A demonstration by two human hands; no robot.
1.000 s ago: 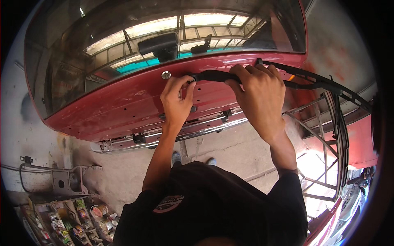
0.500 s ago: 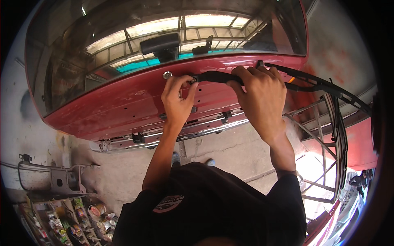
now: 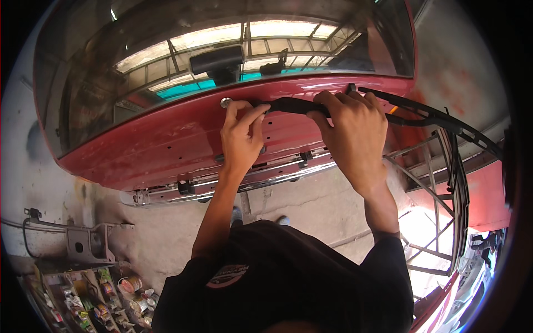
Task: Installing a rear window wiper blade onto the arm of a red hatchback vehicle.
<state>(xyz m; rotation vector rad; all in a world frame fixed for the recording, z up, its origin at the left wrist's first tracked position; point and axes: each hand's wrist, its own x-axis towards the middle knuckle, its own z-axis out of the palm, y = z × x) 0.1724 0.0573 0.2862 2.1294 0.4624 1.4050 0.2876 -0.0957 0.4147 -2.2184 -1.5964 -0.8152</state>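
A black rear wiper arm (image 3: 297, 105) stretches across the red tailgate (image 3: 127, 150), below the rear window (image 3: 161, 33). My right hand (image 3: 356, 133) is closed round its middle, thumb underneath and fingers over the top. At the arm's left end, my left hand (image 3: 240, 137) is closed, its thumb and fingers pinching the dark base end. Those fingers hide most of that end, so its fixing cannot be seen. Just beyond the left fingertips sits a round shiny metal fitting (image 3: 226, 102) on the tailgate. The wiper blade (image 3: 444, 117) runs out to the right past the car's edge.
A chrome bumper (image 3: 222, 188) lies below the tailgate. On the right stands a metal frame (image 3: 444, 205), with a red panel (image 3: 488, 194) behind it. Lower left, a shelf rack (image 3: 53, 286) holds several cans and packets near a grey bracket panel (image 3: 89, 244).
My left fingers have shifted over the wiper arm's base end, covering the small fitting that showed between thumb and finger. My right hand keeps its grip in nearly the same place.
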